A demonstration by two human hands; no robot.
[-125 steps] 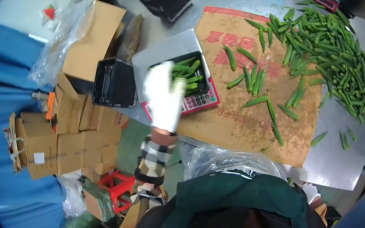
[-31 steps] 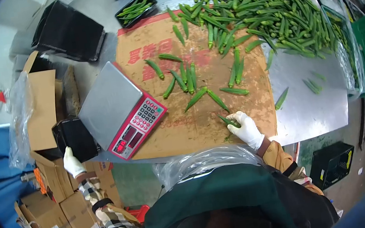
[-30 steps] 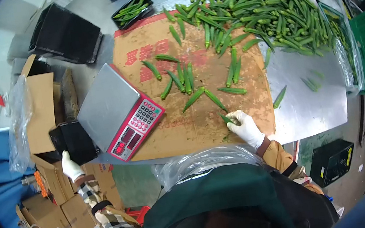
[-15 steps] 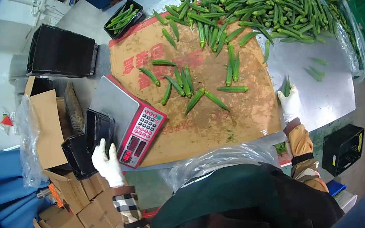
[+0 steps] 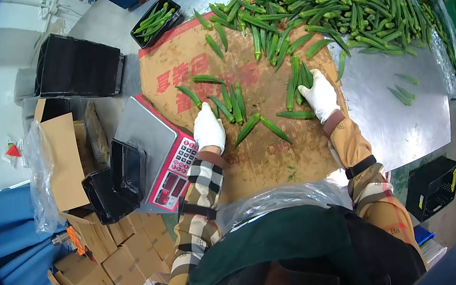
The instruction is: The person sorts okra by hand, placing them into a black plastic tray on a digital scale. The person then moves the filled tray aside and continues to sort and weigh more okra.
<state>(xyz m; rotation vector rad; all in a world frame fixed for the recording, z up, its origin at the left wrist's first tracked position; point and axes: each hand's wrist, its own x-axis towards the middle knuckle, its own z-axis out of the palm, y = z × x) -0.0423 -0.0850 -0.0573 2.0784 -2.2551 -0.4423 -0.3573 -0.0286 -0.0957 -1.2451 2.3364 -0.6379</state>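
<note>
My left hand (image 5: 208, 129), in a white glove, reaches onto the cardboard sheet (image 5: 256, 168). Its fingers are pinched together where an okra pod lay, which the glove mostly hides. Just beyond the fingertips lies another okra pod (image 5: 188, 96). Gloved in white too, my right hand (image 5: 320, 95) is closed on okra pods (image 5: 305, 76) at the sheet's right side, beside a small upright group of pods (image 5: 292, 82). Between the hands several loose pods (image 5: 240, 102) lie spread out, and one pod (image 5: 296, 115) rests just left of the right palm.
A large okra heap (image 5: 336, 0) covers the back right of the metal table (image 5: 399, 133). A black tray of okra (image 5: 155, 22) stands at the back left. Left of me are a red-edged scale (image 5: 167, 152), empty black trays (image 5: 126, 167) and stacked black trays (image 5: 77, 65).
My left hand has left the black trays and moved right, onto the okra on the cardboard. My right hand has brought okra from the metal table leftward onto the cardboard.
</note>
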